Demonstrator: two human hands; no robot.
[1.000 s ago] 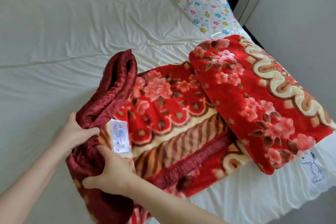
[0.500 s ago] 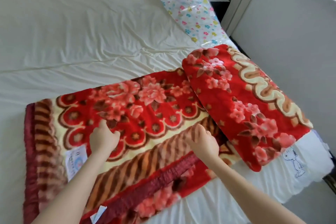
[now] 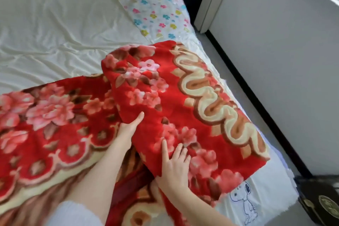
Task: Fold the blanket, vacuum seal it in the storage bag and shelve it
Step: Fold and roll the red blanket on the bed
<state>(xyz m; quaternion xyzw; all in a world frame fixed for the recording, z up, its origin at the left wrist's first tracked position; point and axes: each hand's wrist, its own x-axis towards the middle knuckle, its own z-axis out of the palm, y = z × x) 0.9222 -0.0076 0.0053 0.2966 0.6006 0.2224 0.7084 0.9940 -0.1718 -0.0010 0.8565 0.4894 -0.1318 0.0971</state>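
A red floral blanket (image 3: pixel 55 119) lies across the near part of the white bed (image 3: pixel 55 24). Its right part is folded over into a thick flap (image 3: pixel 192 97) near the bed's right edge. My left hand (image 3: pixel 131 126) grips the flap's left edge, thumb on top and fingers hidden beneath it. My right hand (image 3: pixel 174 163) rests on top of the flap near its front edge, fingers spread. The clear storage bag (image 3: pixel 152 5) with small coloured flowers lies on the bed beyond the flap.
A pale sheet with a cartoon dog (image 3: pixel 244 202) shows under the flap at the bed's near right corner. A grey wall (image 3: pixel 275 60) runs close along the bed's right side. A dark box (image 3: pixel 322 203) stands on the floor at lower right.
Both hands let go of the blanket's left end, which now lies flat, and moved right onto the folded flap. The view has swung to the right.
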